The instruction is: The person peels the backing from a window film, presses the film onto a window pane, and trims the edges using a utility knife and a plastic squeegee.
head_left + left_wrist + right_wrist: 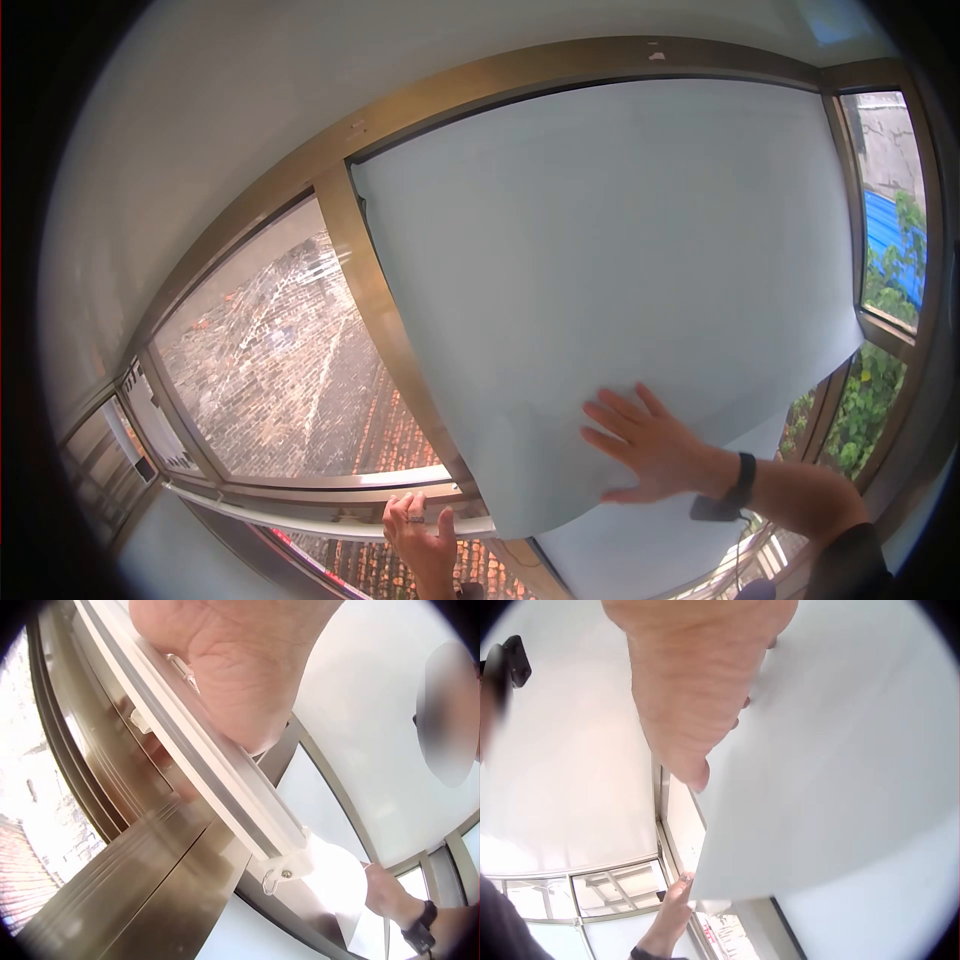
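In the head view, a pale grey-blue sheet (620, 240) covers the large window pane, its lower edge hanging loose and curved. My right hand (655, 450) lies on its lower part, fingers spread. In the right wrist view that hand (697, 690) is against the sheet (840, 772), fingertips partly hidden. Lower down, my left hand (425, 545) grips a white rail (330, 522) along the window's bottom frame. Seen from the left wrist, the hand (240, 667) is over the rail (225, 780), whose end cap (296, 864) carries a small metal ring; its fingertips are mostly hidden.
Bronze-coloured metal frames (375, 285) divide the windows. Tiled roofs (290, 350) show through the left pane, green plants (868, 410) through the right one. A pale ceiling (200, 150) curves overhead. A dark device with a cord (715, 508) hangs at my right wrist.
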`<control>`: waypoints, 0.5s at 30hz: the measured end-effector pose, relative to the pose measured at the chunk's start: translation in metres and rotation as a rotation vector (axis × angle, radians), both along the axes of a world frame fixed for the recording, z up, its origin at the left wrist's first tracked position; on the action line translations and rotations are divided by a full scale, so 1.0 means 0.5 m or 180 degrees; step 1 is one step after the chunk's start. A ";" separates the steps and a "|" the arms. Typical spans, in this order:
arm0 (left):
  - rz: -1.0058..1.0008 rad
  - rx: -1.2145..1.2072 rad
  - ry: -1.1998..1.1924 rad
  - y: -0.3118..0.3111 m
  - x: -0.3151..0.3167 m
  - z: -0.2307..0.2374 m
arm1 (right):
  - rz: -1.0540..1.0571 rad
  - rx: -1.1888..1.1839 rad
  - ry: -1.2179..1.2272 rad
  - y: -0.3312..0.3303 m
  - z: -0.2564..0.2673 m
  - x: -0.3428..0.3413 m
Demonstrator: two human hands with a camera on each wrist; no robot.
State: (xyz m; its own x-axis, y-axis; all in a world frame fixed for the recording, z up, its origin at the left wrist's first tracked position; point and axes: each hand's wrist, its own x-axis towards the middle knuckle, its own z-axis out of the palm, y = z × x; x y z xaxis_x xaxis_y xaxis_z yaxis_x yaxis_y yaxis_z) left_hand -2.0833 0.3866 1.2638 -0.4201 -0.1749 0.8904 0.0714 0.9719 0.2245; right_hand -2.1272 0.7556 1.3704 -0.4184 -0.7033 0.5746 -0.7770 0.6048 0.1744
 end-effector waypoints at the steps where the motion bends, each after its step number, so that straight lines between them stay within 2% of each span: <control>1: -0.0007 -0.0023 0.0017 0.000 -0.001 0.000 | 0.0005 0.0005 0.0009 0.010 -0.021 0.009; 4: 0.0060 -0.0159 0.0102 0.004 -0.001 0.002 | -0.0453 0.0306 -0.0147 0.038 -0.077 0.017; 10: 0.0047 -0.0157 0.0121 0.008 0.001 0.005 | -0.0462 -0.0144 0.0008 0.047 -0.127 -0.004; 15: 0.0005 -0.0133 0.0075 0.003 -0.001 0.001 | -0.0523 -0.0214 0.0029 0.037 -0.132 -0.004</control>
State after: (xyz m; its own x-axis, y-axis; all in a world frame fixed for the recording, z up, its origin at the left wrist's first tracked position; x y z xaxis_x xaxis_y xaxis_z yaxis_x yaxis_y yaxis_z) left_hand -2.0837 0.3882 1.2644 -0.3988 -0.1378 0.9066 0.0746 0.9805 0.1819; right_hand -2.1294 0.7743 1.3044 -0.5191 -0.5858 0.6224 -0.6654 0.7340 0.1360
